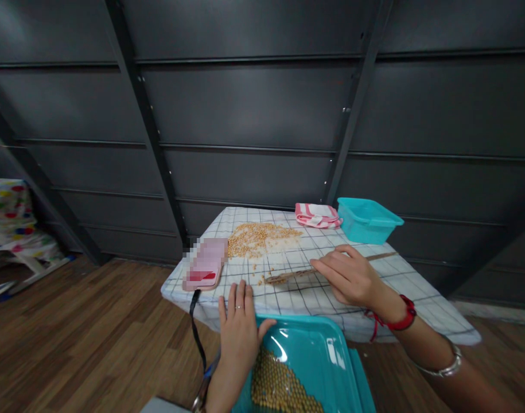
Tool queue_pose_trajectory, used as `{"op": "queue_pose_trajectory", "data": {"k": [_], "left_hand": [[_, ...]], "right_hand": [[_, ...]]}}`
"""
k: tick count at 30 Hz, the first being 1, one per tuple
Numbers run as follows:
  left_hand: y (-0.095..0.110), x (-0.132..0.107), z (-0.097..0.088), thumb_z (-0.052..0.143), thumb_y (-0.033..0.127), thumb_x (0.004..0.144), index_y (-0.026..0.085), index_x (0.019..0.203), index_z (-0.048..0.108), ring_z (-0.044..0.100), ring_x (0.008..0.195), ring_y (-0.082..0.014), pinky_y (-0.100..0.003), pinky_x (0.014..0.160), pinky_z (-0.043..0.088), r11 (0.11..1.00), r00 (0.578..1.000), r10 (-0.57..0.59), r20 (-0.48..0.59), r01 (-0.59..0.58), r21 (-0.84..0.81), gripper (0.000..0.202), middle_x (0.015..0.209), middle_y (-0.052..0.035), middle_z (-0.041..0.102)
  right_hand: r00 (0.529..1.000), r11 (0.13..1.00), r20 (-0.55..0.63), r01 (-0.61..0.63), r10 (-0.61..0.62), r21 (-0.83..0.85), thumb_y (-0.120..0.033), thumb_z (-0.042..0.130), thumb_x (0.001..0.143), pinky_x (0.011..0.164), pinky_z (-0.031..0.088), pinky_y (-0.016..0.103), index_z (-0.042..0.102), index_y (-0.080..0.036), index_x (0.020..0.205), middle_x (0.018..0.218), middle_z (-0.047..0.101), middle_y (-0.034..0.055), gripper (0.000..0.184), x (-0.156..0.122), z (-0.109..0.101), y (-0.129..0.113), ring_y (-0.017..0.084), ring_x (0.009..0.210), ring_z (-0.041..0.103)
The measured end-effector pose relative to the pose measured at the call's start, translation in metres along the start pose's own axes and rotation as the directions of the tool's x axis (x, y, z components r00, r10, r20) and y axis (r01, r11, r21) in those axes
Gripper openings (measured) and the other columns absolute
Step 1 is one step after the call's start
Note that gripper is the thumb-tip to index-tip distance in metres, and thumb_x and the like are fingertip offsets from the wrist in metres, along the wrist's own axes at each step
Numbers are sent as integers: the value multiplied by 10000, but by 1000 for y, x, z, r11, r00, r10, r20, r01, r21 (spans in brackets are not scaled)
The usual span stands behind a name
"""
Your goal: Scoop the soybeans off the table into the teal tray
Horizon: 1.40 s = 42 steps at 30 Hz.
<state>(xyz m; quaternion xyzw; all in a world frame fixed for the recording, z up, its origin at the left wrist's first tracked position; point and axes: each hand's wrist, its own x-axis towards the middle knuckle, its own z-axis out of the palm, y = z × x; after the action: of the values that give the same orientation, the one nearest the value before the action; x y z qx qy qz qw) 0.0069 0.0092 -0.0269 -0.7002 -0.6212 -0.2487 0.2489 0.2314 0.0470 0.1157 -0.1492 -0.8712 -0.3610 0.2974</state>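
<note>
My right hand (350,275) is closed around a long, thin wooden utensil (294,275), whose handle sticks out to the right behind the hand. The utensil's wider far end lies low over the cloth, among a few loose yellow beans. Farther back, a spread heap of dried yellow beans (253,236) covers part of the table. My left hand (240,327) rests at the table's front edge with fingers stretched out, its thumb over the rim of a teal tub (320,338). Inside this tub, more beans (277,381) lie toward the left and bottom.
A checked white cloth (352,321) covers the table. A pink phone-like case (210,264) with a dark strap lies at left. At the back right are a folded pink-striped towel (317,215) and a turquoise basin (368,221). A dark panelled wall (245,109) stands behind.
</note>
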Motion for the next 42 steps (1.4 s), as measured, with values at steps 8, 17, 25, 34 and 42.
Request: {"op": "queue_pose_trajectory", "data": {"k": [8,17,25,34,42], "left_hand": [[1,0,0,218,680,722,95,1176,476,394,1165,-303,-503,986,223,1000,1000,-6,9,6,16,784,1221,-170,507],[1,0,0,235,684,715,96,1183,468,395,1164,-316,-503,961,260,1000,1000,-8,10,8,14,787,1228,-172,500],[1,1,-2,234,674,725,81,1161,485,405,1153,-316,-503,953,269,1000,1000,-4,-11,4,-4,778,1217,-171,510],[0,0,0,240,679,720,85,1170,478,402,1155,-315,-502,956,266,1000,1000,-9,2,9,-10,782,1223,-174,504],[1,0,1,236,685,715,94,1170,478,401,1159,-311,-514,963,266,1000,1000,-18,4,18,-10,784,1219,-172,506]], "right_hand": [[1000,999,-27,17,-16,44,-18,348,740,644,389,315,515,-104,992,700,606,44,314,4,-9,-8,139,651,488],[999,1000,-43,11,-11,17,-23,359,734,646,395,312,517,-104,1006,693,604,43,326,4,-14,-10,142,658,495],[1000,1000,-23,17,-16,15,-13,358,727,647,397,323,518,-73,964,684,608,61,292,1,-16,-12,148,645,494],[1000,1000,-15,6,-6,13,-13,349,720,661,389,324,520,-81,976,696,609,58,315,-2,-19,-14,146,651,496],[1000,1000,-3,3,-3,28,-22,345,738,658,395,316,518,-92,973,687,610,48,300,-2,-17,-15,139,647,498]]}}
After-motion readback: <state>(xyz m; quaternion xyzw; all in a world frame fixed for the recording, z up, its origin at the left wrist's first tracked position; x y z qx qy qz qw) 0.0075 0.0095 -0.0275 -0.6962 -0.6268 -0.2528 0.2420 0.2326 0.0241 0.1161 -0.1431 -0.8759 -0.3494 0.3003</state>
